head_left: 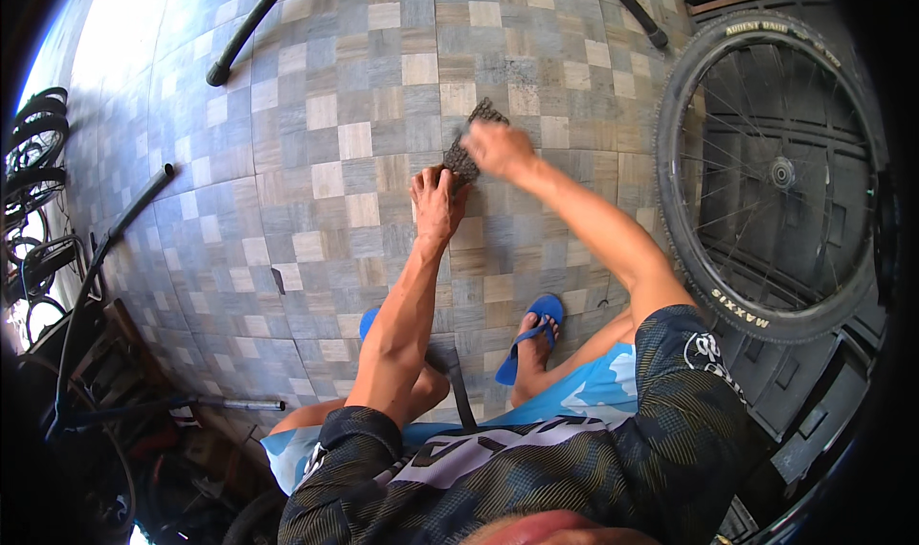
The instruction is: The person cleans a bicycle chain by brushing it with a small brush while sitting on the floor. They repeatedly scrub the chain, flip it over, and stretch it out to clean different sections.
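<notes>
A chequered grey-and-beige tiled floor is used as the work surface, probably because a firm backing is given. At the right, a large black-tyred, spoked bicycle wheel is set against dark panels, apparently kept out of the working space; whether it is leaned or laid flat cannot be told. At the top, two black metal tubes are cut off by the frame edge.

The left hand is placed with bent fingers at the near end of a dark, knobbly-textured strip on the floor, seemingly to steady it; grip or mere pressing cannot be distinguished. The right hand is curled over the strip's middle, blurred; whether anything is gripped cannot be told. The strip's material is hard to make out, being partly covered by both hands.
</notes>
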Tool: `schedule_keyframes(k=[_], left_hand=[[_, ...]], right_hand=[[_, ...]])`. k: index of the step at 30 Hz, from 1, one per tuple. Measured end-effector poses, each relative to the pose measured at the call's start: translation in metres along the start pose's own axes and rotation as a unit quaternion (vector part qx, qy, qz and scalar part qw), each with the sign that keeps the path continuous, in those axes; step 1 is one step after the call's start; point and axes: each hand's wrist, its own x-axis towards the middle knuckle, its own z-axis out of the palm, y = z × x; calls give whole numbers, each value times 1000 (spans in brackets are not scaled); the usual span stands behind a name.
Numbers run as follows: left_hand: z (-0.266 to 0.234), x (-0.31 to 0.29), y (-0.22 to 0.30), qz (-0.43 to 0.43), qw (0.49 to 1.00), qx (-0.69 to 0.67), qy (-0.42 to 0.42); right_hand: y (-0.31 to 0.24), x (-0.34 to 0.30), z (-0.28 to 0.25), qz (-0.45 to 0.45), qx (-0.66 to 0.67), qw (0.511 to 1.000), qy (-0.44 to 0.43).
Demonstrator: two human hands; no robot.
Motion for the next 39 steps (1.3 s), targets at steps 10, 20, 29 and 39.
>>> schedule_keyframes(k=[10, 20, 29, 39], left_hand=[[0, 3, 7, -7, 1000, -7, -9], [0, 4, 9, -11, 1000, -1, -11], [-1, 0, -1, -13, 1000, 9, 0], [-2, 2, 6, -6, 1000, 1, -12]], right_hand=[[5, -13, 5, 37, 25, 997, -61], [25, -16, 5, 57, 30, 997, -33], [-17, 19, 3, 49, 15, 995, -86], [-3, 20, 15, 9, -23, 996, -82]])
